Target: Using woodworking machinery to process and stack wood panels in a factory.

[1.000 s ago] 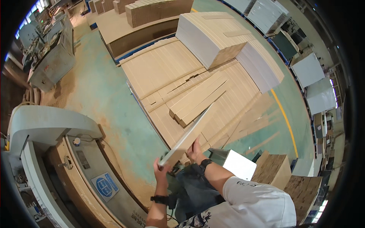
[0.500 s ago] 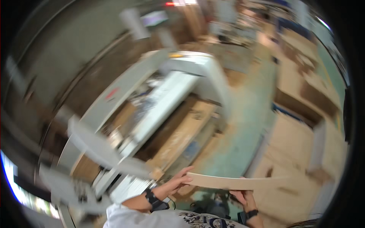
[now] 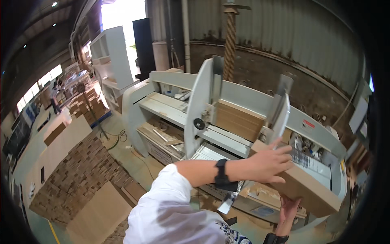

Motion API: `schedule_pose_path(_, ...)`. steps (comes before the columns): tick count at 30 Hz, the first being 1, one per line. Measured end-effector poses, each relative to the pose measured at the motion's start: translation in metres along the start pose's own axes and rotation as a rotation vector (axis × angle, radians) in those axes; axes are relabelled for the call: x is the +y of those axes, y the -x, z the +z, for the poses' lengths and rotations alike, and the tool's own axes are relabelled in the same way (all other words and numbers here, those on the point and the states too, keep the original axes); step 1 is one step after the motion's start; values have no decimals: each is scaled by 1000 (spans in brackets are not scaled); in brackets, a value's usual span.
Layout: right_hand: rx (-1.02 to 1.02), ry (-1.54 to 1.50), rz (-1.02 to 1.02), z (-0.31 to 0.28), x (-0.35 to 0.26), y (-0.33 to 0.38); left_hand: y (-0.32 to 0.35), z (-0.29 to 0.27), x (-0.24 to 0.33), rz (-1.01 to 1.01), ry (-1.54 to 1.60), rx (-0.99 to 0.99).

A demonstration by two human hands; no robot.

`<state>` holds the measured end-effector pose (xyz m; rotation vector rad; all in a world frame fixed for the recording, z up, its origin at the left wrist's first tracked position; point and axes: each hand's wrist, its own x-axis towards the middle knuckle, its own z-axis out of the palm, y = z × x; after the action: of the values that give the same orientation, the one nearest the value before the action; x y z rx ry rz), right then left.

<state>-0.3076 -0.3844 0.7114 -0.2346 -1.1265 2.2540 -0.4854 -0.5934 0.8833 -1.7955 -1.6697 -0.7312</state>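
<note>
A long brown wooden board (image 3: 309, 190) is held aslant in front of the grey machine, its near right end lower than its left end. My left hand (image 3: 268, 164) lies across its upper left part, fingers stretched over the top edge and thumb on the near side. From below, my right hand (image 3: 289, 206) grips the board's underside near the middle; some of its fingers are hidden. Right behind the board stands the grey machine (image 3: 237, 87), with a long bed, upright plates and a black knob (image 3: 199, 123).
At left stands a large stack of wooden pieces (image 3: 77, 179) with brown sheets (image 3: 97, 215) against it. Cables (image 3: 122, 136) run over the floor beside the machine. A ribbed hose (image 3: 229, 44) rises behind it. A white shelf unit (image 3: 111, 53) is farther back.
My view has swung left, bringing the machine in front of me. The board, gripped by both hands before, now slants down to the right, and my left arm reaches across toward the machine.
</note>
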Motion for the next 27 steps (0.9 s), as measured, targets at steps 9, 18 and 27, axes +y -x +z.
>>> schedule_pose_path(9,-228,-59,55,170,63,-99,-4,-91,-119,-195,185,-308)
schedule_pose_path(18,-223,9,7,253,58,-151,-22,-129,-197,-216,113,-266)
schedule_pose_path(27,-255,7,-15,249,24,-180,-72,-116,-214,-253,134,-267)
